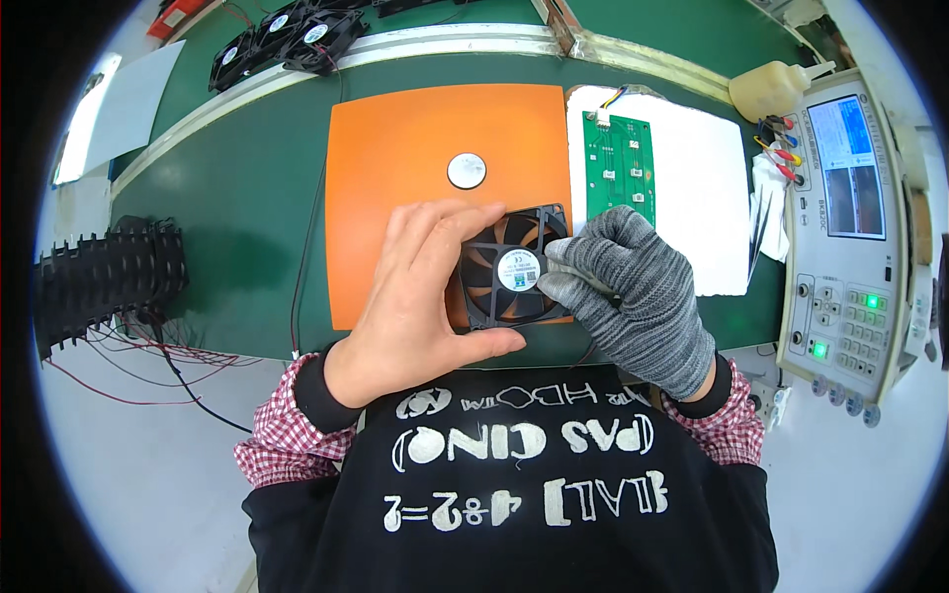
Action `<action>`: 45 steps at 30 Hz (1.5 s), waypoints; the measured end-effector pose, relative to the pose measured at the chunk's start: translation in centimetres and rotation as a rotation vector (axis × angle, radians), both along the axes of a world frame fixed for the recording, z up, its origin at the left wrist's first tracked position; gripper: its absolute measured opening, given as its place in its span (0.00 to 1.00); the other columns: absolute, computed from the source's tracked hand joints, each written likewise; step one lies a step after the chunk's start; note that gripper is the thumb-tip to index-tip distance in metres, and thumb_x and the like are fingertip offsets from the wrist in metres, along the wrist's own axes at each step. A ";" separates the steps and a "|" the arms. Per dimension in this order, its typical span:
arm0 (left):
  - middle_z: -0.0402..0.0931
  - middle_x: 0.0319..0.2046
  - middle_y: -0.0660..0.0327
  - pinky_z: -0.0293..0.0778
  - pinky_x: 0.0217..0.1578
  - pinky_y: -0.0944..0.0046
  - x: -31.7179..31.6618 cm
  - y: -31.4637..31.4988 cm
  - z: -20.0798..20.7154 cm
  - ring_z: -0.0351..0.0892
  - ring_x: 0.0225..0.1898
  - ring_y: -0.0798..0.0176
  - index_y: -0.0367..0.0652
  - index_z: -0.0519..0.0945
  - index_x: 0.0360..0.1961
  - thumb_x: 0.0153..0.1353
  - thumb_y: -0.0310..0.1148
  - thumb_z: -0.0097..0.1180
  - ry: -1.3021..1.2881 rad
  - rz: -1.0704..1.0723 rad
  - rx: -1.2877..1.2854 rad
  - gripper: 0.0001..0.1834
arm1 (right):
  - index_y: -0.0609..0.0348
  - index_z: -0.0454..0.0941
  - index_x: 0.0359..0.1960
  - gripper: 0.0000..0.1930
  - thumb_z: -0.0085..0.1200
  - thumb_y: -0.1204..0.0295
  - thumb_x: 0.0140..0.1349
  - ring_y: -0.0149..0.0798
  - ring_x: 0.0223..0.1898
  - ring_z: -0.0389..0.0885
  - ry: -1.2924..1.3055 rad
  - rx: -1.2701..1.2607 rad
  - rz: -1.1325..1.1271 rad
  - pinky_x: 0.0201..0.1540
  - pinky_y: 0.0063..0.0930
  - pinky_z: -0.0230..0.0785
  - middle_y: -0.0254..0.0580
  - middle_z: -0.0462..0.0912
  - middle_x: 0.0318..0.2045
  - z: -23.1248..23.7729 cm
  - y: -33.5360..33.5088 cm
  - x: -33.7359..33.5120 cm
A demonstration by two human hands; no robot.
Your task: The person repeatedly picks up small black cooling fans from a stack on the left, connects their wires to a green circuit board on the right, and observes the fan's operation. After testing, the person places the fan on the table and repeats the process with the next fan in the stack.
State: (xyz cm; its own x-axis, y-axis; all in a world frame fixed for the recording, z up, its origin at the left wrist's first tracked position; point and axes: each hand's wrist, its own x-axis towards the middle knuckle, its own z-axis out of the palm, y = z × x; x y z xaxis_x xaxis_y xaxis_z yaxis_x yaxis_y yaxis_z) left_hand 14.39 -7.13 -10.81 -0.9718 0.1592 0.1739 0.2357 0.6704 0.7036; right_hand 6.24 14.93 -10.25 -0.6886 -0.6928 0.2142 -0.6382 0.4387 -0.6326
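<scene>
A square black cooling fan [480, 304] with a round white label at its hub sits over the near right part of an orange mat [381, 128]. My bare left hand [415, 277] grips its left side, index finger at the top corner and thumb along the near edge. In a grey knitted glove, my right hand [633, 296] is closed at the fan's right edge, fingertips beside the label. The gloved fingers hide that side of the frame. Beyond the fan, a round silvery disc [467, 171] lies on the mat.
Right of the mat, a green circuit board [620, 163] with a wired connector rests on a white foam sheet [707, 198]. A test instrument [840, 277] with a screen and a cream bottle [773, 91] stand farther right. Black fans sit in a stack [109, 282] at left and behind a rail [465, 42].
</scene>
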 end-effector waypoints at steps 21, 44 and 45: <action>0.65 0.63 0.43 0.63 0.60 0.46 1.3 -0.3 -0.3 0.66 0.61 0.39 0.43 0.82 0.48 0.40 0.45 0.74 0.256 -0.110 -0.211 0.32 | 0.60 0.82 0.42 0.11 0.56 0.67 0.64 0.47 0.31 0.81 -0.009 0.166 0.048 0.31 0.38 0.74 0.48 0.76 0.33 1.2 -0.5 -0.1; 0.64 0.64 0.42 0.67 0.59 0.48 -1.0 -11.2 9.9 0.68 0.61 0.40 0.50 0.74 0.62 0.44 0.36 0.73 0.778 0.630 -0.700 0.39 | 0.61 0.81 0.48 0.14 0.60 0.82 0.61 0.34 0.43 0.79 0.366 -0.406 -0.337 0.47 0.25 0.75 0.39 0.76 0.44 -2.8 5.1 -3.3; 0.65 0.64 0.42 0.68 0.59 0.48 1.5 -12.8 12.3 0.68 0.62 0.39 0.51 0.74 0.62 0.44 0.36 0.73 0.760 0.781 -0.857 0.39 | 0.61 0.81 0.49 0.14 0.59 0.83 0.61 0.34 0.44 0.79 0.347 -0.421 -0.316 0.49 0.25 0.75 0.38 0.76 0.45 -2.8 4.9 -3.2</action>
